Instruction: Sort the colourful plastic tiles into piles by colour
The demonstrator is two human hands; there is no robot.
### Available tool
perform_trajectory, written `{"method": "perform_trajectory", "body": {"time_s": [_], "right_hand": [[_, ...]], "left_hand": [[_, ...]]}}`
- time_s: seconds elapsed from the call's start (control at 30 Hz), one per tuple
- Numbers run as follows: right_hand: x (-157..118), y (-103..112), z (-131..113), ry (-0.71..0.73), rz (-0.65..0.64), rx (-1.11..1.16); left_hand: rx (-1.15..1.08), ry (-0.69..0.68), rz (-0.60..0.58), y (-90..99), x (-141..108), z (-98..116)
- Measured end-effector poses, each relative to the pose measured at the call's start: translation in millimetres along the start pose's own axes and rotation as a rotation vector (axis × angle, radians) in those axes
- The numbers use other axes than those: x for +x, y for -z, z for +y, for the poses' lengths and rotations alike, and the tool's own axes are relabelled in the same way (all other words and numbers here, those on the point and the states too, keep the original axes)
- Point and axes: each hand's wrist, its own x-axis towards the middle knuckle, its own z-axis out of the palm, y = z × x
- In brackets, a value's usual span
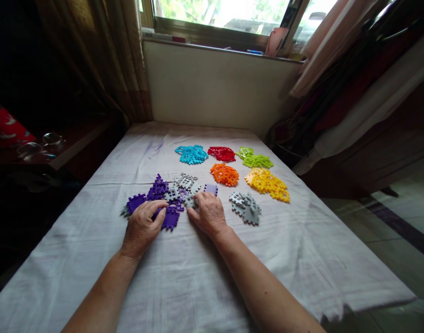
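At toothed pieces point(171, 219), hands point(142, 225) point(211, 213) palm-down, apart

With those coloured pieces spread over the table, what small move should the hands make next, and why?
Probably the right hand should slide the grey piece by its fingertips over to the grey pile on its right. Grey and purple pieces lie mixed around the hands, while the red pile and orange pile each look single-coloured.
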Motion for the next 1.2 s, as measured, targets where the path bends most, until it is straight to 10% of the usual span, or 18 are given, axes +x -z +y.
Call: {"method": "perform_trajectory", "body": {"time_s": [0.63, 1.2], "right_hand": [[-47.3, 37.5, 77.2, -0.282, 0.166, -0.115], [48.7, 0.7, -29.0, 0.256, -0.101, 0.101]], "left_hand": [[0.036, -0.002, 0.015, -1.9, -0.5, -3.6], [0.223, 0.175, 0.184, 18.3, 7.4, -36.1]]}}
